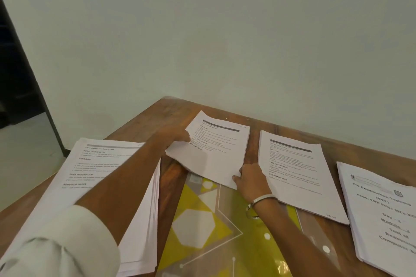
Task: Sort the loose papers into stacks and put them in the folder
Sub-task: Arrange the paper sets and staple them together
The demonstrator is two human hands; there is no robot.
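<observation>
Wooden table [252, 132] is carrying four paper piles and a yellow folder [202, 231], and we are judging the sorting step to be under way, with nothing filed yet. We are seeing both hands on the small middle stack [216, 153], which is lying at the far centre with its near corner overlapping the folder's far end. Our left hand [177, 136] is reaching across over the thick left pile [94, 186], fingers curled onto the stack's left edge and apparently pinching it. Our right hand [251, 179] is gripping the stack's near right corner, thumb on top, wrist bangle [258, 206] showing; the forearm is crossing over the folder. To the right, a second stack [297, 175] is lying just beside the first, and a booklet pile [382, 220] is sitting apart at the right edge. Next, we judge, the stack needs squaring at both edges, then lifting clear so the folder can open. Thin sheets may be slipping or fanning if the grip is uneven.
</observation>
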